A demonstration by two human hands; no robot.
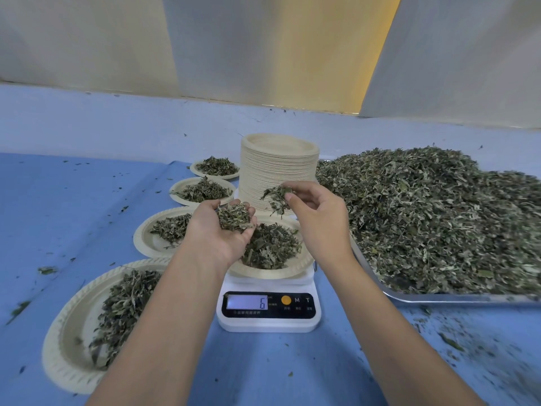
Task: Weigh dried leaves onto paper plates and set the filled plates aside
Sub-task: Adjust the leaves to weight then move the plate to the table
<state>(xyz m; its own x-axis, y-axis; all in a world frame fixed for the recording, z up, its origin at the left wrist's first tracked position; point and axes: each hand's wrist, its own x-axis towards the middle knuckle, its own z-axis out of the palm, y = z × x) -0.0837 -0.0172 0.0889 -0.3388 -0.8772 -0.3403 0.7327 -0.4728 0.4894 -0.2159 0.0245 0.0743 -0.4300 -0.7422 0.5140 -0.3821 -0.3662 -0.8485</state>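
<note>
A white digital scale (268,315) stands in front of me and its display reads 6. On it rests a paper plate (295,266) with a small heap of dried leaves (270,244). My left hand (222,230) hovers palm-up over the plate, cupping a handful of leaves. My right hand (316,212) is just above and to the right, pinching a tuft of leaves (276,197) between thumb and fingers.
Several filled paper plates (73,332) run in a row along the left on the blue cloth. A tall stack of empty plates (278,168) stands behind the scale. A metal tray (439,297) heaped with dried leaves (439,218) fills the right side.
</note>
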